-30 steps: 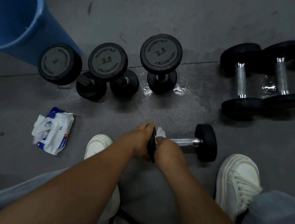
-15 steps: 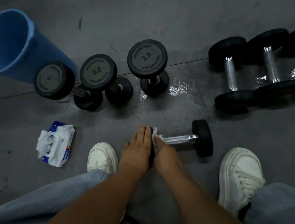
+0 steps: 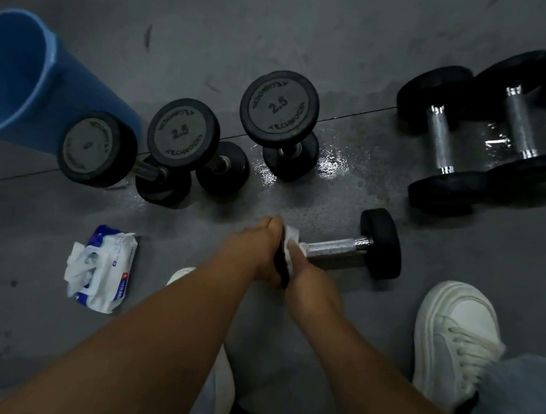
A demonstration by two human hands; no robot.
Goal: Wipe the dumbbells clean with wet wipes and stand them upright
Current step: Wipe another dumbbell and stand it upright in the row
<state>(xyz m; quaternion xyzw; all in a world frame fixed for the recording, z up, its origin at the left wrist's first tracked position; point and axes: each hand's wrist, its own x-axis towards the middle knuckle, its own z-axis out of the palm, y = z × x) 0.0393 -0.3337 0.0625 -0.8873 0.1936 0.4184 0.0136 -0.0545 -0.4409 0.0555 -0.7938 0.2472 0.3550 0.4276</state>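
A small black dumbbell lies on its side on the grey floor between my feet. My left hand presses against its near weight head from the left. My right hand holds a white wet wipe against the inner face of that head, beside the chrome handle. Three dumbbells stand upright further back: one on the left, one in the middle, one on the right. A pack of wet wipes lies on the floor to the left.
A blue bucket stands at the far left. Several larger dumbbells lie on their sides at the far right on a wet patch of floor. My white shoes flank the hands.
The camera has shifted slightly. My hands stay on the near head of the lying dumbbell, and the wipe has moved a little around it. The dumbbell has barely moved.
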